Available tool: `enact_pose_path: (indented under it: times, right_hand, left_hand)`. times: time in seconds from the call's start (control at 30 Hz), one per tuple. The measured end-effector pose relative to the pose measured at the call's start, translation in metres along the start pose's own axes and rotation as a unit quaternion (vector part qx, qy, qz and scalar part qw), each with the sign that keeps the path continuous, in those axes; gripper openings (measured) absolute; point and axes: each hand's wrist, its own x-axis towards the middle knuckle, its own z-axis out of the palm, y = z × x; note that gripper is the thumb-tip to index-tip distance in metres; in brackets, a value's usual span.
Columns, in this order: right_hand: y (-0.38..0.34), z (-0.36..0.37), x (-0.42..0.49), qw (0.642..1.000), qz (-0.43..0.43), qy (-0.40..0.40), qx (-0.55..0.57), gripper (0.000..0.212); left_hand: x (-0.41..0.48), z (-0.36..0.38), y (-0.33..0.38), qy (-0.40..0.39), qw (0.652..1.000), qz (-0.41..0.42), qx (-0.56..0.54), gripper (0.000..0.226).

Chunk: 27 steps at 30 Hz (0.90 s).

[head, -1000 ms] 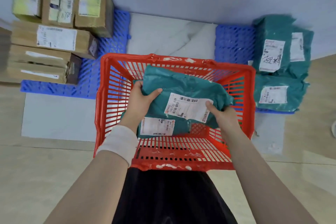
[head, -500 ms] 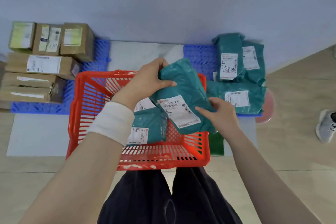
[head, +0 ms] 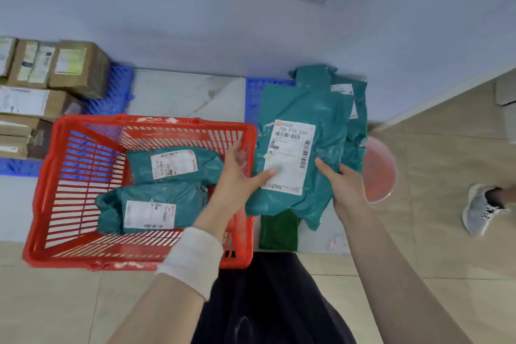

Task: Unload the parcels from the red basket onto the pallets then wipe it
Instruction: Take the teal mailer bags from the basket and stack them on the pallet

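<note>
We hold a teal parcel (head: 296,165) above the near edge of the right blue pallet (head: 255,92), just past the right rim of the red basket (head: 44,204). Our right hand (head: 343,184) grips its right side, thumb on top and fingers curled beneath. Our left hand (head: 237,179) pinches the left side, thumb pressed on the white label. Two more teal parcels (head: 173,165) lie in the basket, labels up. Other teal parcels (head: 351,98) are piled on the far part of the right pallet, and cardboard boxes (head: 78,67) sit on the left blue pallet (head: 117,89). A green cloth (head: 279,232) lies on the floor beside the basket's near right corner
</note>
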Motion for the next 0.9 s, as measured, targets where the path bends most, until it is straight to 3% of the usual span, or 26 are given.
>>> enact_pose_path:
  times: [0.17,0.33,0.63,0.8,0.9]
  right_hand:
    - [-0.009,-0.023,0.023,0.998,0.032,0.018,0.045,0.005]
    - [-0.014,-0.051,0.063,0.997,0.07,0.03,0.021,0.007]
    - [-0.046,-0.102,0.188,0.995,0.091,0.033,-0.017,0.021]
    - [-0.064,-0.115,0.263,0.996,0.06,0.029,-0.053,0.029]
    - [-0.062,-0.118,0.297,0.995,0.049,0.041,-0.071,0.024]
  left_hand:
    - [0.029,0.043,-0.014,-0.02,0.998,-0.057,-0.018,0.05]
    - [0.062,0.087,-0.024,0.002,0.995,-0.101,-0.006,0.039]
    - [0.15,0.183,-0.006,0.046,0.992,-0.115,-0.03,0.029]
    - [0.21,0.226,0.009,0.06,0.992,-0.104,-0.031,0.042]
    - [0.237,0.243,0.008,0.066,0.99,-0.118,-0.034,0.052]
